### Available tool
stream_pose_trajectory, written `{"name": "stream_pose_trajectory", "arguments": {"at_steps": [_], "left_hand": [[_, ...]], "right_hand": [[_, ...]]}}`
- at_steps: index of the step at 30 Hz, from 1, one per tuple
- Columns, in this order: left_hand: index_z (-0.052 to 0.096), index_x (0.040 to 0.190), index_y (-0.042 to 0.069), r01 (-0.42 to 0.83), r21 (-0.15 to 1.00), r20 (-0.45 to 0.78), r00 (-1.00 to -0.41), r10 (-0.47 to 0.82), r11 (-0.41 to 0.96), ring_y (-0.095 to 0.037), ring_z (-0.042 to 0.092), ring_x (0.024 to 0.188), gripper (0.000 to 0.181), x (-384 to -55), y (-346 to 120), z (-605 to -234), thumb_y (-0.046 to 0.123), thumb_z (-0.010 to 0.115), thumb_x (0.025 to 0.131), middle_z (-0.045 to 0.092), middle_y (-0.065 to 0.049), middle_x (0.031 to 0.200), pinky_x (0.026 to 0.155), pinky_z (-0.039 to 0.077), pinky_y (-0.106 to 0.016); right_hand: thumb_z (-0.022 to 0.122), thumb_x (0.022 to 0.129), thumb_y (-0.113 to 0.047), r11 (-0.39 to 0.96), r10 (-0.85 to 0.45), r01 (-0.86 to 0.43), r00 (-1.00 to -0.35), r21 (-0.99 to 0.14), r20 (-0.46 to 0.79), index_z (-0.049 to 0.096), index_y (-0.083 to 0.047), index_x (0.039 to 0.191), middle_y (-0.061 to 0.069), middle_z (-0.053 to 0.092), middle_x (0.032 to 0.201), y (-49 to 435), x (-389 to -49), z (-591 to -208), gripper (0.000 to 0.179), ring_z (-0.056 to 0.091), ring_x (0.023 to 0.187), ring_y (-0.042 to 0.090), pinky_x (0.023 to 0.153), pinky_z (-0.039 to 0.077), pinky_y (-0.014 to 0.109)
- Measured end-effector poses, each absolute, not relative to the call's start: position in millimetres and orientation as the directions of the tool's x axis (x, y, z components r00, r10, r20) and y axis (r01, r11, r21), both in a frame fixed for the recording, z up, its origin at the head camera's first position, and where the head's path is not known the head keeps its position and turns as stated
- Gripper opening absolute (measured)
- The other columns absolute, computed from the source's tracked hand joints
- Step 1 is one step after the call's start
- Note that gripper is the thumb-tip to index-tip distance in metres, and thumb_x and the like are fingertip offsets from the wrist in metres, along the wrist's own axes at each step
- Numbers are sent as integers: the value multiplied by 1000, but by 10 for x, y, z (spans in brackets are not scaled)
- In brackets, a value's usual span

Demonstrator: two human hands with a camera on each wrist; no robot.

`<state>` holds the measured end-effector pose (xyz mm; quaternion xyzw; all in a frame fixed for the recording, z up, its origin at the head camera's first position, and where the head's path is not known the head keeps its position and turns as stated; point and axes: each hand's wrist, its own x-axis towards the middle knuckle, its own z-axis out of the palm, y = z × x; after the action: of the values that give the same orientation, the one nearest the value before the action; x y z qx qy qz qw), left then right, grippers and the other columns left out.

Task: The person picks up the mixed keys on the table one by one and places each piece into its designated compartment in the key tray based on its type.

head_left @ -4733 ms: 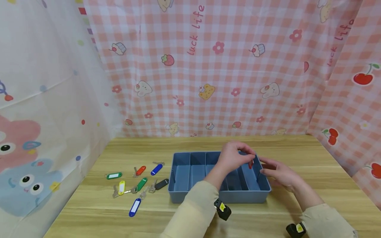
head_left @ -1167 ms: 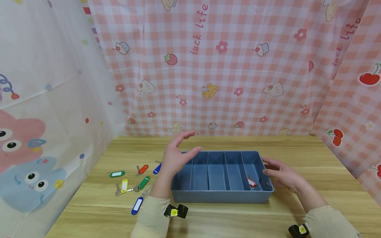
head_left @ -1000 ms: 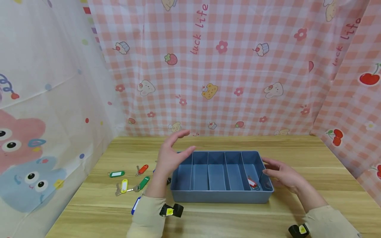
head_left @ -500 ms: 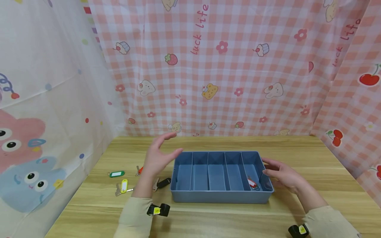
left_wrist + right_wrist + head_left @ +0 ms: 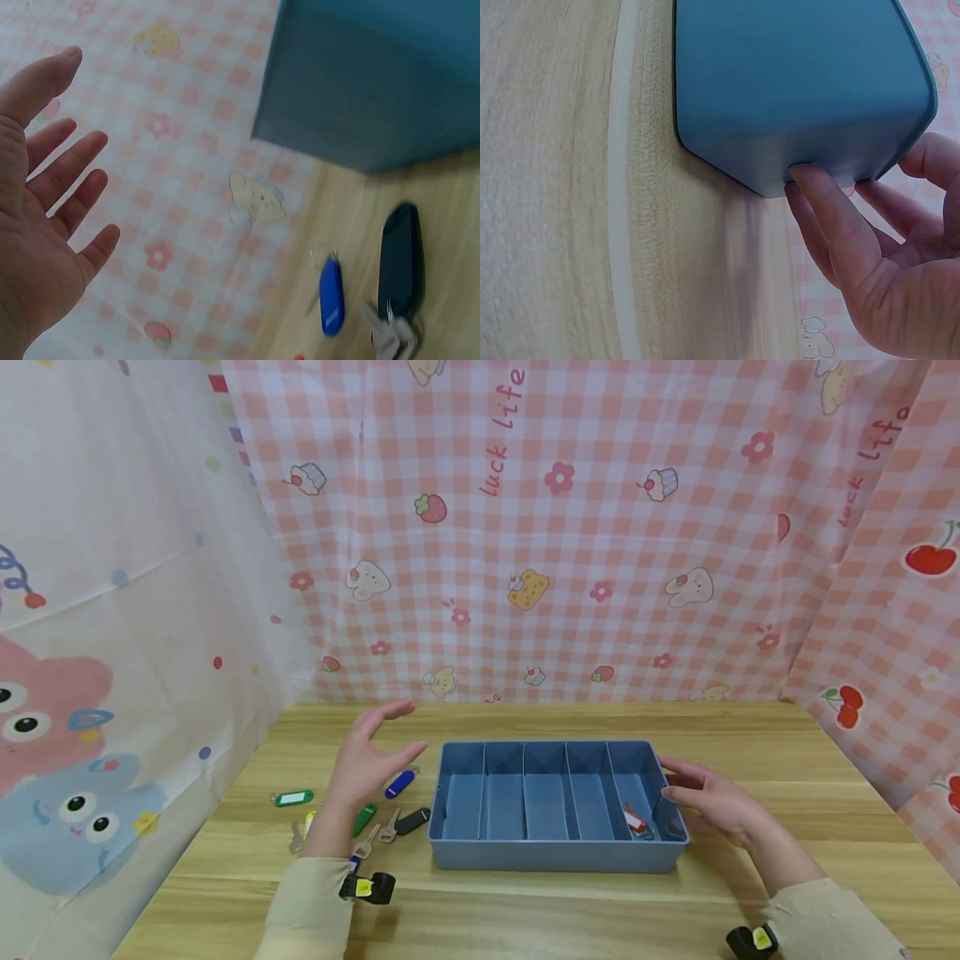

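My left hand [image 5: 363, 768] hovers over the scattered tagged keys, thumb and fingers spread, holding nothing; its open palm also shows in the left wrist view. My right hand [image 5: 712, 797] grips the right end wall of the blue-grey divided box [image 5: 555, 856]. In the right wrist view its fingers [image 5: 832, 217] press the outer wall while the thumb hooks over the rim. A key with a red tag [image 5: 634, 819] lies in the rightmost compartment. Around the left hand lie a blue key tag [image 5: 400, 783], a black one [image 5: 413, 822] and a green one [image 5: 365, 819].
Farther left are a green tag with a white label [image 5: 293, 798] and a yellow tag [image 5: 311, 820] partly behind the left wrist. Another blue tag [image 5: 355, 863] shows beside the sleeve. A pink checked cloth [image 5: 555, 635] hangs behind the wooden table [image 5: 600, 918].
The red-tagged key went from the left hand's fingers into the rightmost compartment. Since then my left hand has moved left, away from the box, over the keys. My right hand stays at the box.
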<state>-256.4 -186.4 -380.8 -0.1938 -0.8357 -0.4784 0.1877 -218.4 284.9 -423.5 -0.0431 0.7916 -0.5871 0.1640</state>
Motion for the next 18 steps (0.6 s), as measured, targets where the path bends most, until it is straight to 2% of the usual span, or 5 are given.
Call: {"name": "stream_pose_trajectory", "arguments": {"at_steps": [18], "left_hand": [[55,139,11,427,717,406,-898,168,551,-32,41,132,60,-2577,-2402,-3960,17,80,85,56,-10,138,109,28,-56]], "right_hand": [[56,101,-12,298,-261,143,-939,-944,-225,19,7,153,37,21,152,2846,-2188,-4217,67,45,128,39,96,47,52]]}}
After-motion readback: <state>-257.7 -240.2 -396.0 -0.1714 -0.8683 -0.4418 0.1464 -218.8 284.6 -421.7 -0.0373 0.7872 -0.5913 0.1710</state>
